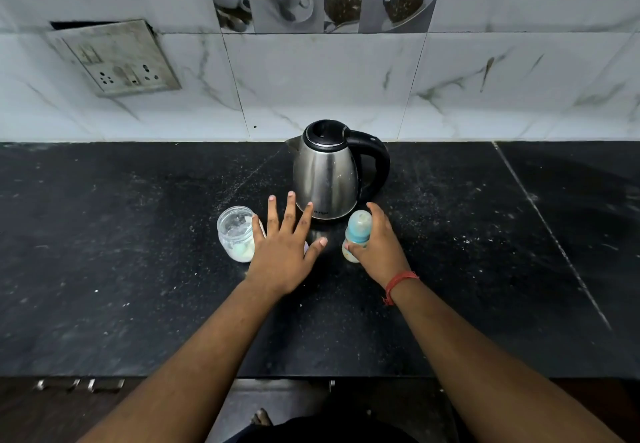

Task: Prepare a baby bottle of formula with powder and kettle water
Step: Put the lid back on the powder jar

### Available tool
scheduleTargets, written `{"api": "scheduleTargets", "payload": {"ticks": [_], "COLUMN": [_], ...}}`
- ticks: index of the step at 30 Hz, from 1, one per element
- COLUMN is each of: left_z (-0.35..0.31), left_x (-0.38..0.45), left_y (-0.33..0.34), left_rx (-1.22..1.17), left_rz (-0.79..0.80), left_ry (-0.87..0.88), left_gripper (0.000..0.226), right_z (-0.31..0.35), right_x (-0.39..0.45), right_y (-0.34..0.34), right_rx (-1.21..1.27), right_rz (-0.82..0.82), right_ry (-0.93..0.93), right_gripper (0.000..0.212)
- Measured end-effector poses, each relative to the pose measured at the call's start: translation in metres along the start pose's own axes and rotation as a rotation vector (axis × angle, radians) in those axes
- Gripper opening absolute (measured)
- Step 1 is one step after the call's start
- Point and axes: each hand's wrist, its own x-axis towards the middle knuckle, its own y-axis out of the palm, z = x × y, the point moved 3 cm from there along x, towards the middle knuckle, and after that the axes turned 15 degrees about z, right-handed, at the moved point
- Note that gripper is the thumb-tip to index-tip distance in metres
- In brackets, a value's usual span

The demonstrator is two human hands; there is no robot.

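A steel kettle (325,176) with a black lid and handle stands at the back of the black counter (138,269). In front of it to the right stands a baby bottle (356,235) with a blue collar, a teat on top and pale liquid at the bottom; my right hand (377,245) grips it from the right side. A small open glass jar (235,235) holding white powder sits to the left. My left hand (284,248) hovers flat between jar and bottle, fingers spread, its little finger close to the jar.
The marble-tiled wall (346,89) runs behind the kettle, with a socket plate (117,58) at the upper left. The counter's front edge (329,377) lies close to my body, with drawer handles (79,385) below it at the left.
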Motion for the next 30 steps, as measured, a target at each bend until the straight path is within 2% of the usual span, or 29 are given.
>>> {"api": "scheduleTargets", "payload": {"ticks": [4, 6, 10, 13, 16, 18, 24, 27, 30], "left_z": [0.002, 0.005, 0.016, 0.03, 0.051, 0.066, 0.113, 0.136, 0.151], "left_x": [-0.001, 0.001, 0.003, 0.004, 0.003, -0.001, -0.014, -0.02, -0.023], "left_y": [-0.001, -0.003, -0.013, -0.024, -0.038, -0.048, -0.058, -0.043, -0.022], "left_rx": [-0.007, -0.008, 0.004, 0.004, -0.029, -0.072, -0.245, -0.448, -0.669], "left_rz": [-0.004, -0.012, -0.055, -0.087, -0.113, -0.139, -0.165, -0.118, -0.043], "left_ry": [-0.004, -0.001, -0.003, -0.022, -0.054, -0.074, -0.115, -0.12, -0.117], "left_gripper": [0.081, 0.082, 0.082, 0.081, 0.082, 0.084, 0.102, 0.112, 0.121], "right_z": [0.0, 0.005, 0.031, 0.061, 0.088, 0.099, 0.089, 0.08, 0.074], "right_x": [-0.003, -0.006, -0.015, -0.016, -0.009, -0.004, 0.02, 0.029, 0.036], "right_y": [-0.004, -0.01, -0.023, -0.022, -0.005, 0.014, 0.079, 0.102, 0.117], "right_rx": [0.021, 0.016, -0.12, -0.253, -0.317, -0.343, -0.492, -0.585, -0.66], "right_rz": [0.012, -0.063, -0.291, -0.336, -0.267, -0.181, 0.258, 0.352, 0.381], "right_ry": [-0.005, -0.04, -0.203, -0.36, -0.482, -0.49, -0.239, -0.138, -0.066], "right_gripper": [0.104, 0.102, 0.078, 0.061, 0.051, 0.049, 0.069, 0.08, 0.087]}}
